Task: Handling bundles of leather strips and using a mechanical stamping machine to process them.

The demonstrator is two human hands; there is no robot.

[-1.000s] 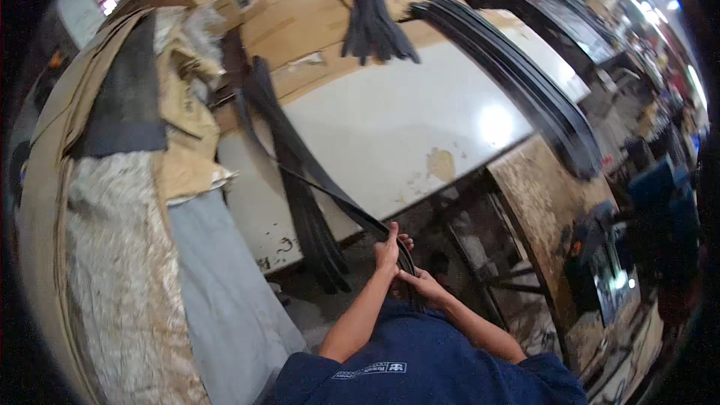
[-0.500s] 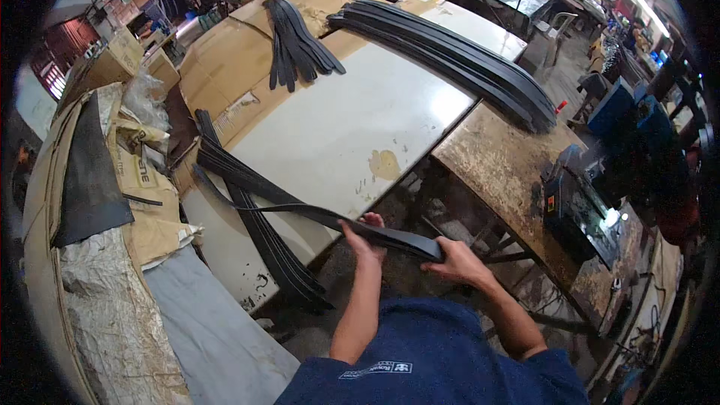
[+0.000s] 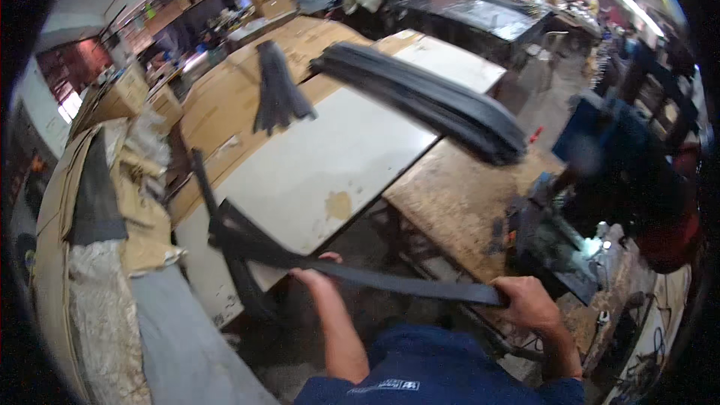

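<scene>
My right hand (image 3: 531,306) is closed round the end of a flat black strip (image 3: 427,286), held out to the right over the gap beside the table. My left hand (image 3: 319,273) is wrapped round the black strips where they leave the white table (image 3: 300,180). From there a bundle of black strips (image 3: 251,234) runs back onto the tabletop. It lies across a second bundle (image 3: 241,279), whose near end is blurred. Farther off are a fanned bundle of shorter strips (image 3: 276,94) and a long thick stack of black strips (image 3: 427,97).
A worn brown wooden table (image 3: 450,187) stands to the right, with a dark machine (image 3: 551,236) and its bright lamp. Cardboard (image 3: 225,67) covers the far tabletop. Sacking and a grey sheet (image 3: 187,330) lie at left. A blue machine (image 3: 585,131) stands at right.
My right hand has moved right and slightly down, drawing the strip out long from my left hand. My left hand has shifted left and down in view. The whole view has also shifted.
</scene>
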